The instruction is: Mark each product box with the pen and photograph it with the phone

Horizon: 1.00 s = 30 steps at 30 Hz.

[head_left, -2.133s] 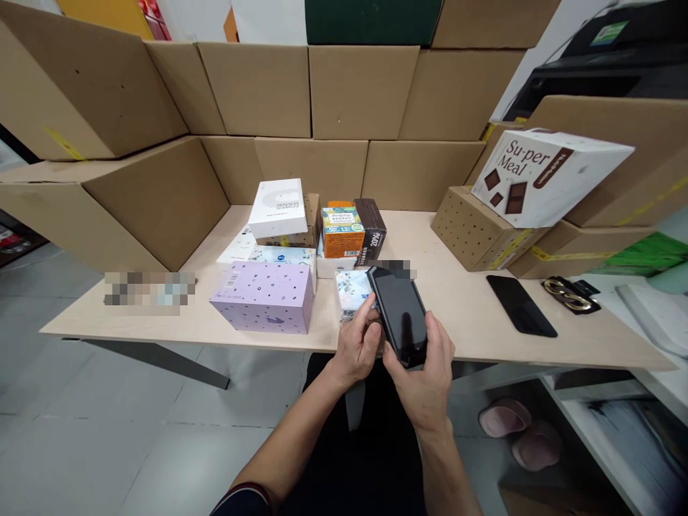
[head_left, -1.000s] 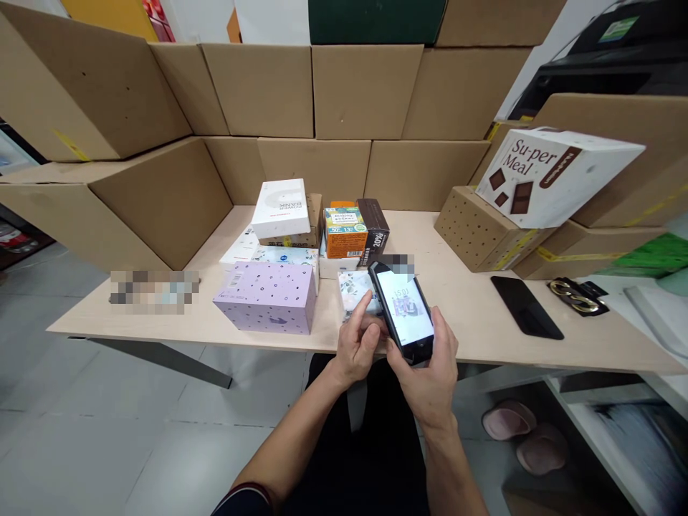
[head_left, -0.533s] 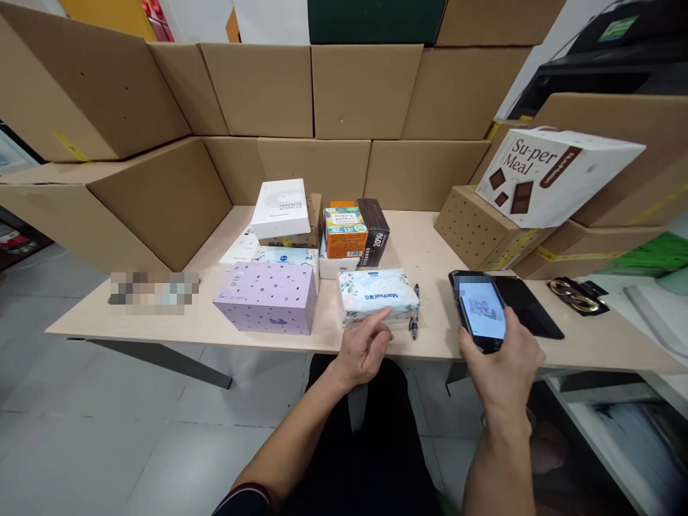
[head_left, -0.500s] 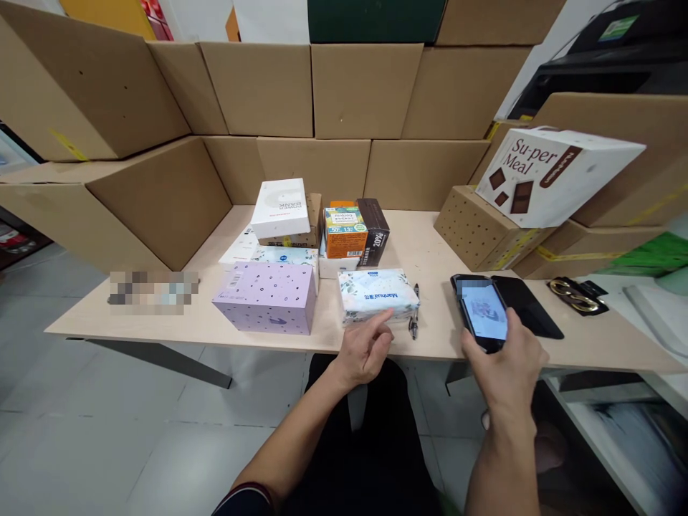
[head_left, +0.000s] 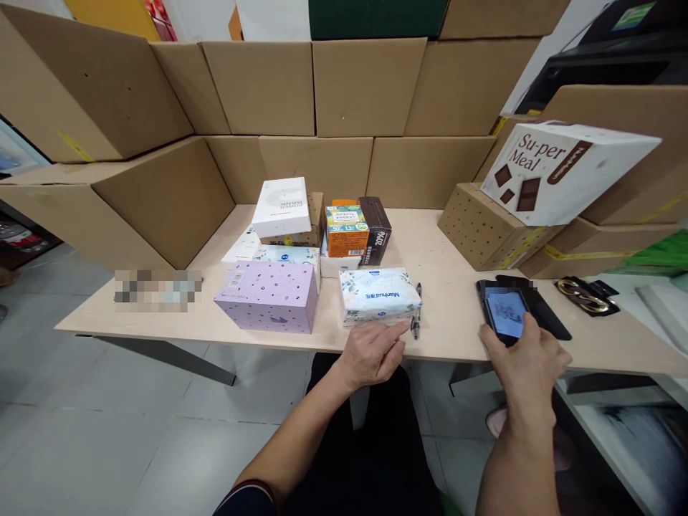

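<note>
My right hand [head_left: 524, 362] grips a black phone [head_left: 504, 313] with its screen lit, low over the table's [head_left: 446, 315] front right part, beside a second dark phone [head_left: 542, 315] lying flat. My left hand [head_left: 373, 351] hovers at the table's front edge with the index finger stretched out toward a white and blue tissue pack [head_left: 379, 294]; its other fingers curl in and hold nothing. A pen [head_left: 416, 319] lies just right of the pack.
A lilac dotted box [head_left: 267, 295], a white box [head_left: 281, 208], an orange carton [head_left: 347, 231] and a dark brown box [head_left: 376, 228] cluster mid-table. Cardboard boxes [head_left: 365, 86] wall the back and left. A "Su-per Meal" box [head_left: 564, 168] leans at right. Black and gold clips [head_left: 585, 295] lie far right.
The phone's screen lit up while both hands held it. My right hand then carried it right and down beside the dark phone. My left hand let go and stayed by the tissue pack.
</note>
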Available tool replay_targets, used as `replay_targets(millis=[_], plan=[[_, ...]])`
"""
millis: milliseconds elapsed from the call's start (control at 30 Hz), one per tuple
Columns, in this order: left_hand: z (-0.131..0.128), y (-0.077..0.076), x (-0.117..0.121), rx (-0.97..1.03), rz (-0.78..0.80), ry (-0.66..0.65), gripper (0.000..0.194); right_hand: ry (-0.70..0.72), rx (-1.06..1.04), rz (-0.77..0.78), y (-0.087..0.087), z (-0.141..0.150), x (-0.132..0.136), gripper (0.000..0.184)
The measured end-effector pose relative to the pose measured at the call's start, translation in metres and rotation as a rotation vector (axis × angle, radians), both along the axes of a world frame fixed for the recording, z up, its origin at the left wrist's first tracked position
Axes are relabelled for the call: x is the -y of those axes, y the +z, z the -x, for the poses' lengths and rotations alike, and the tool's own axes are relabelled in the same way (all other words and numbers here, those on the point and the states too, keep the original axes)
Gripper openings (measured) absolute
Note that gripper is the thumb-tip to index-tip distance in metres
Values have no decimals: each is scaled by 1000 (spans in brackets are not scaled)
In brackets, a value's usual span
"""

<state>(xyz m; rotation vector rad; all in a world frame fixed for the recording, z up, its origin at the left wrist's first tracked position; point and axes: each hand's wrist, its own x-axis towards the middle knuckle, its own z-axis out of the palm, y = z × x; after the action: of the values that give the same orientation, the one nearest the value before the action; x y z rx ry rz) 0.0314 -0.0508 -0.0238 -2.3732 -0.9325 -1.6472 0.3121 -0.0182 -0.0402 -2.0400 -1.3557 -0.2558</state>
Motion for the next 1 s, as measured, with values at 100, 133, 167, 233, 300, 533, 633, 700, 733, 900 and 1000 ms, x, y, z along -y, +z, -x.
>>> replay_targets(millis=[100, 133, 167, 233, 300, 533, 633, 700, 733, 900, 1000], plan=[[-1, 0, 0, -4, -1, -1, 40, 22, 18, -29, 0, 4, 3, 86], [-1, 0, 0, -1, 1, -4, 40, 39, 31, -51, 1, 7, 4, 86], [-1, 0, -1, 3, 1, -7, 39, 71, 47, -77, 4, 11, 4, 86], [-1, 0, 0, 18, -6, -11, 37, 186, 95, -137, 13, 22, 2, 80], [-1, 1, 0, 33, -10, -15, 36, 327, 156, -190, 28, 36, -3, 73], [2, -1, 0, 114, 33, -73, 38, 854, 73, 221, 73, 102, -19, 80], [2, -3, -1, 125, 26, -70, 35, 940, 80, 347, 77, 129, -23, 78], [2, -4, -1, 131, 20, -74, 35, 978, 108, 391, 81, 140, -28, 81], [2, -4, -1, 135, 20, -77, 35, 990, 116, 423, 84, 143, -31, 83], [3, -2, 0, 145, 32, -110, 35, 1171, 27, 551, 99, 145, -61, 92], [4, 0, 0, 148, 35, -123, 35, 1334, -31, 505, 103, 140, -69, 89]])
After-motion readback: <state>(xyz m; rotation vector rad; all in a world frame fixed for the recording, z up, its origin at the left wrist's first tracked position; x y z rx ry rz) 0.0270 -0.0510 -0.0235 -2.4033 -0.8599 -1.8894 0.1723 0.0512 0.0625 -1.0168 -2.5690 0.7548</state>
